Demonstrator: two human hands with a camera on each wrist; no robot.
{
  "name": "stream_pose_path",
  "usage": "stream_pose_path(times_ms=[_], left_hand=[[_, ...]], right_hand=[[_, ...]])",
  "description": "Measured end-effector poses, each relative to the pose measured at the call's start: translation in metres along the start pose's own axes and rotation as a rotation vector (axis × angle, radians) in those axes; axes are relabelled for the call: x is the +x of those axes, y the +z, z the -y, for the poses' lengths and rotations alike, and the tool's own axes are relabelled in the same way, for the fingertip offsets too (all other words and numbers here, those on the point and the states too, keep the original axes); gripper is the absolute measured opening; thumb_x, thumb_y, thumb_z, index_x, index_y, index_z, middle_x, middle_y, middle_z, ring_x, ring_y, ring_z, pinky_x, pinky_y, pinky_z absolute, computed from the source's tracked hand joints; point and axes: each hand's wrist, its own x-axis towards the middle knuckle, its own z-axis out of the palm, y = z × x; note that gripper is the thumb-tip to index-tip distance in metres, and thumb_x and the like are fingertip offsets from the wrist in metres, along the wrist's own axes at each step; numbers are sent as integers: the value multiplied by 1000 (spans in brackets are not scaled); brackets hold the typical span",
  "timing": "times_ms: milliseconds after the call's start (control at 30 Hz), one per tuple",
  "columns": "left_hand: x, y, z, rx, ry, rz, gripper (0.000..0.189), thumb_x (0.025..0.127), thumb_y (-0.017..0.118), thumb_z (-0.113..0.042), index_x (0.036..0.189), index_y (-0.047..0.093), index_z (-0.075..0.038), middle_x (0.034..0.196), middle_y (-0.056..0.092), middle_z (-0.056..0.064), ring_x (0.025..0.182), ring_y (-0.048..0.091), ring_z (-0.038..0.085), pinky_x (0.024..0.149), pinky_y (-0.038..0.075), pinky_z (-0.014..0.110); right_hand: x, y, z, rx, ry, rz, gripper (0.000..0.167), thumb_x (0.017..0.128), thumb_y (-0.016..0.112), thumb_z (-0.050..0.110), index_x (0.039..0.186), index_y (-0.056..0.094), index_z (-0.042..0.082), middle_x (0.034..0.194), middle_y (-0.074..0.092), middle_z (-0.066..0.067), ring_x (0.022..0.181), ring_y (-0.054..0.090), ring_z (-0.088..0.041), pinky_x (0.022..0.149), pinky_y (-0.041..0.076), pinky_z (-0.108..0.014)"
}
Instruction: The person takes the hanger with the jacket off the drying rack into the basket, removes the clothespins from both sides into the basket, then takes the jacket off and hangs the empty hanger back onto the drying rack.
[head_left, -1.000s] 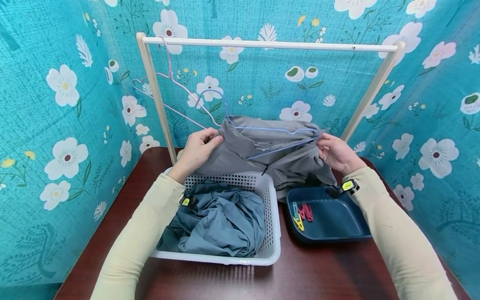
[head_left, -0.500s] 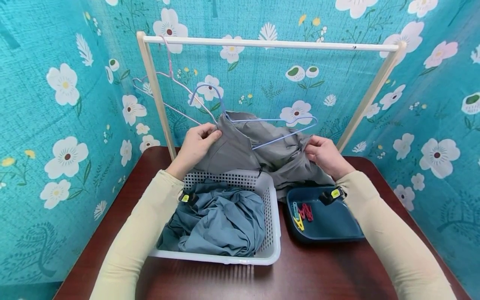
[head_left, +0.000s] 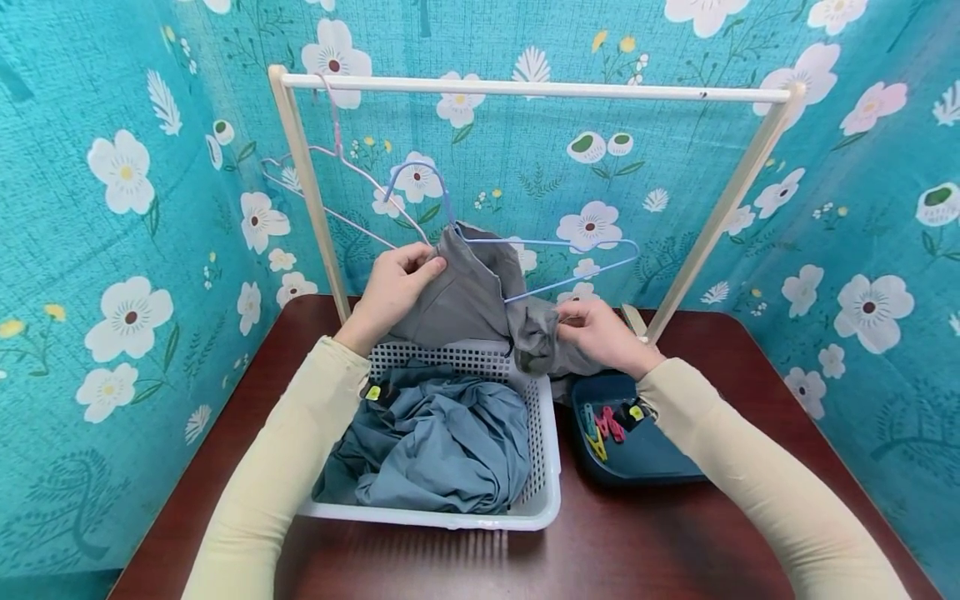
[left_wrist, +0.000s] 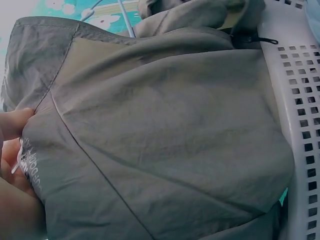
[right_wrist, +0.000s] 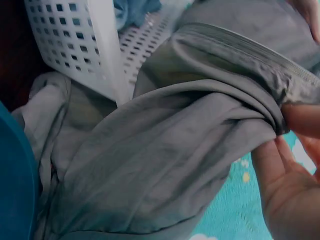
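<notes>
A grey zip jacket [head_left: 468,304] hangs bunched between the hands, above the back of the white basket. My left hand [head_left: 393,287] pinches its shoulder near the collar. One arm of a blue clothes hanger [head_left: 447,200] lies inside that shoulder; its other arm sticks out bare to the right, with the hook upward. Lower right, my right hand [head_left: 600,332] pinches a gathered fold of the jacket. In the right wrist view the right thumb and fingers [right_wrist: 272,175] grip cloth near the zip edge. The left wrist view shows the zip pull [left_wrist: 255,39] hanging by the basket.
A white basket [head_left: 551,450] holds crumpled blue-grey cloth [head_left: 442,442]. Right of it stands a dark blue tub [head_left: 645,454] with several coloured clothes pegs [head_left: 596,450]. A pink hanger [head_left: 337,142] hangs at the left of the rack rail [head_left: 525,87]. Floral cloth surrounds the table [head_left: 600,542].
My right hand has moved left and slightly down, drawing the jacket's right side off the hanger's right arm, which now shows bare. My left hand keeps its hold, almost unmoved.
</notes>
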Motion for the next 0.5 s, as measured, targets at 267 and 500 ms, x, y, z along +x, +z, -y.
stream_pose_path(times_ms=[267, 500], left_hand=[[2, -1, -3, 24, 7, -4, 24, 96, 59, -24, 79, 55, -7, 66, 39, 7, 61, 34, 21, 58, 29, 30], [3, -1, 1, 35, -16, 7, 24, 95, 59, -26, 81, 57, -7, 66, 39, 6, 61, 36, 21, 58, 30, 30]], right_hand=[[3, 26, 9, -72, -154, 179, 22, 90, 57, -2, 101, 72, 10, 88, 66, 1, 67, 52, -14, 63, 45, -30], [8, 39, 3, -156, -293, 276, 21, 88, 61, -2, 94, 74, 13, 86, 64, 4, 71, 52, -9, 65, 46, -26]])
